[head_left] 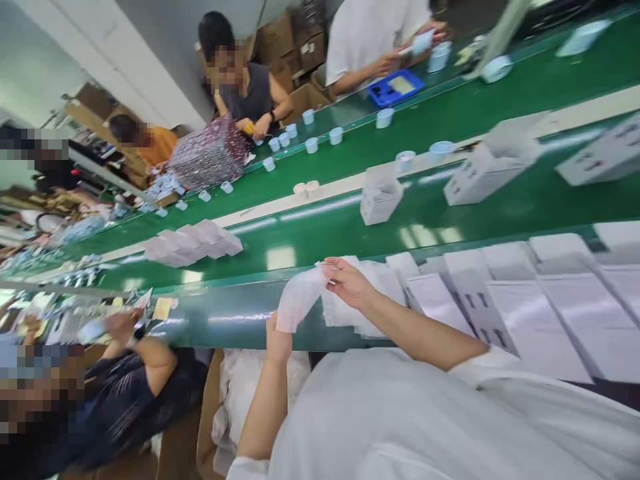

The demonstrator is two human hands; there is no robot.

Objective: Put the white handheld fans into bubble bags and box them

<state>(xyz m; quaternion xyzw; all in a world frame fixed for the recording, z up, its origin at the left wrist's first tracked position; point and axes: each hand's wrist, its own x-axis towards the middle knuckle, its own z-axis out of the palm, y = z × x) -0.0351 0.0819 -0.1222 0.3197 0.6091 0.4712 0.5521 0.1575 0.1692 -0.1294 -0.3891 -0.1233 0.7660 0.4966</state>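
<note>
A long factory room stretches toward the upper left, and a green conveyor belt (350, 213) crosses the frame in parallel lanes, with cardboard cartons (295, 47) piled at the top. No writing can be read: the small dark marks on the flat white boxes (480, 300) at lower right are too small and slanted to make out. At the belt's near edge, in the lower middle of the frame, the right hand (347, 281) is partly closed, pinching the top corner of a thin white sheet (300, 300) between finger and thumb. The left hand (278, 343) sits lower, its bunched fingers touching the sheet's bottom edge from behind, though whether they grip it cannot be told. The sheet hangs just beside a loose pile of white sheets (355, 307). Small pale blue cups (310, 143) dot the far lane, near a co-worker (245, 93) in a dark sleeveless top at upper middle.
</note>
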